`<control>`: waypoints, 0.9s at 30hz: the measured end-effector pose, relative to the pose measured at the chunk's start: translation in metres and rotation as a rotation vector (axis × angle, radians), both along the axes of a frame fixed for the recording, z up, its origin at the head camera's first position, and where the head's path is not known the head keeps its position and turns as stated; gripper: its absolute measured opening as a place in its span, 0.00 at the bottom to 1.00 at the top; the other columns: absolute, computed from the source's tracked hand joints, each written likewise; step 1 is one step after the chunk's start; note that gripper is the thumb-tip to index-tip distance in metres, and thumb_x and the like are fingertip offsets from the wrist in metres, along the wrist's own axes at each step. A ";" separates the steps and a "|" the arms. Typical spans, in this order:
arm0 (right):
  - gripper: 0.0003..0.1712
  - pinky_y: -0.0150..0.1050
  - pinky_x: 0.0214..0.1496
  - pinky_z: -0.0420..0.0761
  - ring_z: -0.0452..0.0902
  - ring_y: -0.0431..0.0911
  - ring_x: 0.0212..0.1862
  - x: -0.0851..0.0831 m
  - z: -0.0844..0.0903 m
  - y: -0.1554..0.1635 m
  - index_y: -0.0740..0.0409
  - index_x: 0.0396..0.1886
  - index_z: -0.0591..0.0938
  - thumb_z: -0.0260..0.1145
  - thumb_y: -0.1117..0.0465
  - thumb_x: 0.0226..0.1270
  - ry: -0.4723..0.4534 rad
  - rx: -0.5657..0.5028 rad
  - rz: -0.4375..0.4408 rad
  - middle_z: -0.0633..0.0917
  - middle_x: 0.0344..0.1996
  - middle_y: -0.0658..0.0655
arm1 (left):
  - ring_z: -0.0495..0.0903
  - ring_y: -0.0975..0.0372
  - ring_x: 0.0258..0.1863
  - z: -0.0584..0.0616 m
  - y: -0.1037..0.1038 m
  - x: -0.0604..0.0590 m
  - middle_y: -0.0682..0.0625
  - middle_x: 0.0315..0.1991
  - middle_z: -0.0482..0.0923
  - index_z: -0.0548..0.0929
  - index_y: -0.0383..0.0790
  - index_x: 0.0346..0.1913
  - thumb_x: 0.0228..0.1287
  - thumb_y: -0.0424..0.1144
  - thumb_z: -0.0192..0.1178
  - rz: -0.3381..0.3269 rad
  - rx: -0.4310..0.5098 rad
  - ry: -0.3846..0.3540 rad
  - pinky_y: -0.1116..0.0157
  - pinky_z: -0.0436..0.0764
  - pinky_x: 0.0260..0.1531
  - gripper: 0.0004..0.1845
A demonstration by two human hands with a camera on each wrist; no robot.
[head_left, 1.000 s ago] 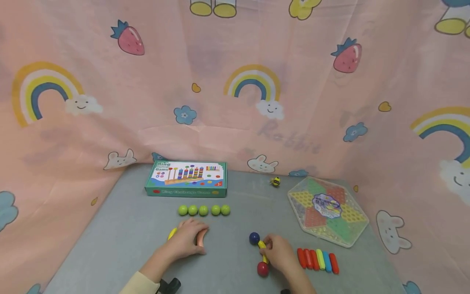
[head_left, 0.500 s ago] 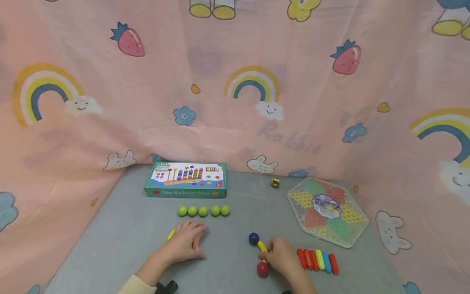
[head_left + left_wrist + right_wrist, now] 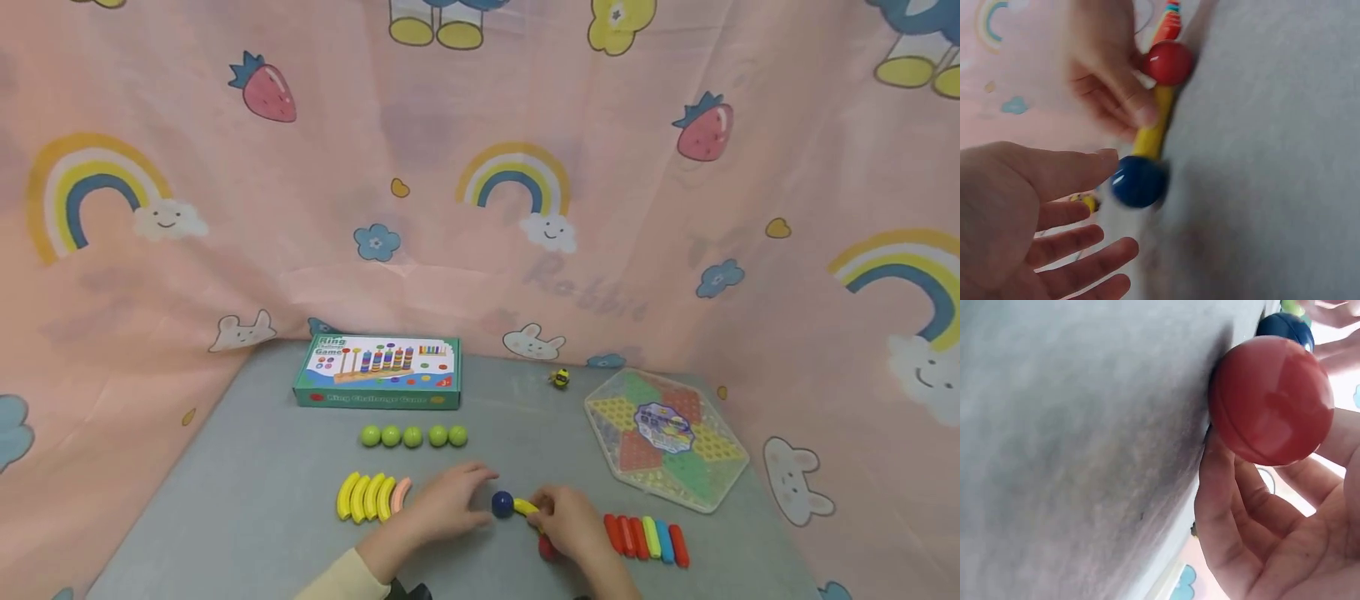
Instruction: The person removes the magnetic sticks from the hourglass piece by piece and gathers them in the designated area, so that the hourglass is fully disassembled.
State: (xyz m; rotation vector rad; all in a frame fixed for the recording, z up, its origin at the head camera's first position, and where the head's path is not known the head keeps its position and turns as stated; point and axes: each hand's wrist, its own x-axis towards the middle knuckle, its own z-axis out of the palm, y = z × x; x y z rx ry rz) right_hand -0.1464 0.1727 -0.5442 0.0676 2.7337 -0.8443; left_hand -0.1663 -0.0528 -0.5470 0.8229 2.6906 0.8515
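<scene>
Yellow stick (image 3: 527,507) with a blue ball (image 3: 502,503) and a red ball (image 3: 547,547) on its ends lies on the counter (image 3: 262,500), your right hand (image 3: 573,521) pinching it while your left hand (image 3: 450,504), fingers spread, reaches the blue ball without gripping it yet.

High head view; close wrist views below.
</scene>
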 end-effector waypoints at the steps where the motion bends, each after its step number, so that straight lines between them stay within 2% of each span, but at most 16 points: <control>1: 0.09 0.37 0.31 0.73 0.73 0.43 0.28 -0.001 -0.001 0.000 0.55 0.39 0.88 0.76 0.60 0.60 -0.001 -0.004 0.002 0.80 0.25 0.49 | 0.78 0.60 0.61 -0.003 0.005 -0.001 0.54 0.63 0.78 0.78 0.48 0.66 0.59 0.49 0.72 -0.006 -0.013 0.006 0.58 0.78 0.61 0.31; 6: 0.08 0.37 0.29 0.72 0.72 0.42 0.27 -0.003 -0.004 0.001 0.55 0.38 0.88 0.76 0.60 0.60 0.018 -0.026 0.034 0.80 0.24 0.48 | 0.81 0.63 0.54 -0.016 0.022 -0.004 0.53 0.53 0.83 0.83 0.44 0.58 0.58 0.46 0.74 0.000 -0.020 0.015 0.62 0.80 0.55 0.24; 11: 0.06 0.37 0.31 0.73 0.72 0.43 0.28 -0.006 -0.004 0.000 0.54 0.37 0.88 0.75 0.60 0.61 -0.007 -0.035 0.032 0.80 0.24 0.49 | 0.81 0.65 0.47 -0.019 0.027 -0.002 0.55 0.45 0.84 0.85 0.45 0.49 0.57 0.42 0.74 0.022 -0.021 0.056 0.64 0.80 0.49 0.17; 17: 0.05 0.38 0.32 0.73 0.72 0.42 0.30 -0.005 -0.001 -0.001 0.54 0.36 0.88 0.76 0.61 0.60 -0.012 -0.020 0.046 0.81 0.26 0.48 | 0.79 0.68 0.45 -0.011 0.024 -0.001 0.57 0.43 0.83 0.85 0.47 0.47 0.58 0.40 0.74 -0.032 -0.028 0.027 0.67 0.79 0.48 0.15; 20: 0.05 0.38 0.32 0.73 0.72 0.42 0.30 -0.004 0.000 -0.002 0.53 0.35 0.88 0.76 0.61 0.59 -0.008 -0.025 0.052 0.81 0.26 0.48 | 0.77 0.70 0.43 -0.004 0.017 -0.002 0.59 0.41 0.81 0.85 0.48 0.45 0.58 0.39 0.74 -0.046 -0.040 -0.055 0.67 0.78 0.47 0.13; 22: 0.05 0.38 0.32 0.73 0.72 0.42 0.30 -0.005 0.000 -0.002 0.53 0.34 0.88 0.76 0.61 0.59 -0.010 -0.037 0.053 0.81 0.26 0.48 | 0.77 0.70 0.40 0.001 0.012 -0.004 0.60 0.40 0.80 0.85 0.48 0.44 0.58 0.39 0.73 -0.031 -0.040 -0.114 0.67 0.78 0.44 0.12; 24: 0.05 0.38 0.32 0.73 0.72 0.42 0.30 -0.005 0.000 -0.001 0.53 0.35 0.88 0.76 0.61 0.59 -0.016 -0.044 0.053 0.80 0.26 0.48 | 0.76 0.69 0.39 0.005 0.009 -0.010 0.59 0.40 0.80 0.85 0.48 0.45 0.58 0.40 0.73 0.002 -0.026 -0.133 0.66 0.78 0.42 0.13; 27: 0.05 0.38 0.33 0.73 0.72 0.43 0.31 -0.006 0.001 -0.001 0.54 0.35 0.88 0.76 0.61 0.59 -0.032 -0.050 0.048 0.80 0.27 0.49 | 0.78 0.64 0.43 0.006 0.008 -0.025 0.55 0.43 0.82 0.85 0.46 0.50 0.59 0.42 0.73 0.086 0.038 -0.047 0.62 0.80 0.44 0.16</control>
